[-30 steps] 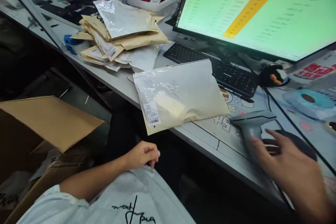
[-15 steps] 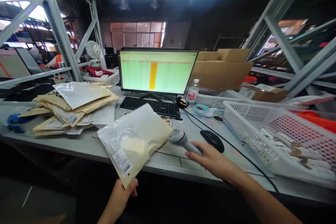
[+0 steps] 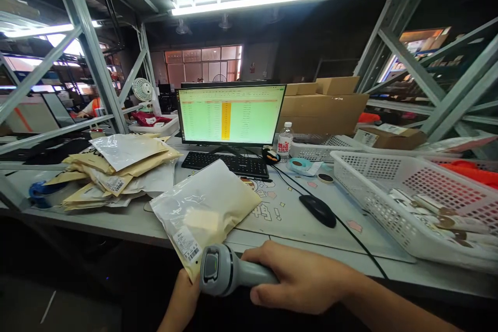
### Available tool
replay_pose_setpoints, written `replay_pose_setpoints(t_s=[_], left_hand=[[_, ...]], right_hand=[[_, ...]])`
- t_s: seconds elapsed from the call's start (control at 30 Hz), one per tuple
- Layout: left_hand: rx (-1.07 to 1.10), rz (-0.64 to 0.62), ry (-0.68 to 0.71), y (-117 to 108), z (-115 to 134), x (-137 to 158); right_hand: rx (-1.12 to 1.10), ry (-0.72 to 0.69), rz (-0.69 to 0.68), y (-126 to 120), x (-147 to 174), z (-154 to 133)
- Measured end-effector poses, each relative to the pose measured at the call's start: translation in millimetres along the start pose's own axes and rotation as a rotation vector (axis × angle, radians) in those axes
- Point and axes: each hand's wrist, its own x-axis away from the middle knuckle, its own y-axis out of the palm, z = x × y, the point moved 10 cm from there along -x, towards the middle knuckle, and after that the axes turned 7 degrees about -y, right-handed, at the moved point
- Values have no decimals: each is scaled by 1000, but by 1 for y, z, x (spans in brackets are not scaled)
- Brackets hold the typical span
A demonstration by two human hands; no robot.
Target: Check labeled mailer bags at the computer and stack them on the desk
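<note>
We're in a warehouse, at a packing desk [image 3: 130, 219]: metal posts [image 3: 101, 83] flank it, a strip light [image 3: 252, 2] blazes overhead, cardboard boxes [image 3: 321, 111] stand behind the monitor [image 3: 229, 114]. And here's a scanner [image 3: 223, 272] close to a labelled bag [image 3: 210, 197], more bags [image 3: 120, 158] piled left, a plastic basket [image 3: 369, 205] on the right!

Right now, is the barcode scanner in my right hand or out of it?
In: your right hand is wrapped around the handle of the barcode scanner.
</note>
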Motion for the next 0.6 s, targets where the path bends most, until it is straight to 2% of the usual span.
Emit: replay_pose_setpoints(t_s=[0.17,0.23,0.3,0.4,0.5,0.6], left_hand=[[-98,-74,16,-1,-18,-10],[-163,-87,-4,-2,-31,-13],[-179,-43,-28,-7,-43,-13],[-157,-3,-52,-14,-58,-9],[-211,-59,-60,-23,-76,-8],[-380,-8,-71,-61,-98,-15]], right_hand=[[-22,16,57,-2,3,4],[-25,25,124,-10,3,11],[1,33,241,-25,3,26],[143,148,469,-56,9,75],[328,332,647,-79,21,138],[490,477,731,-85,32,188]])
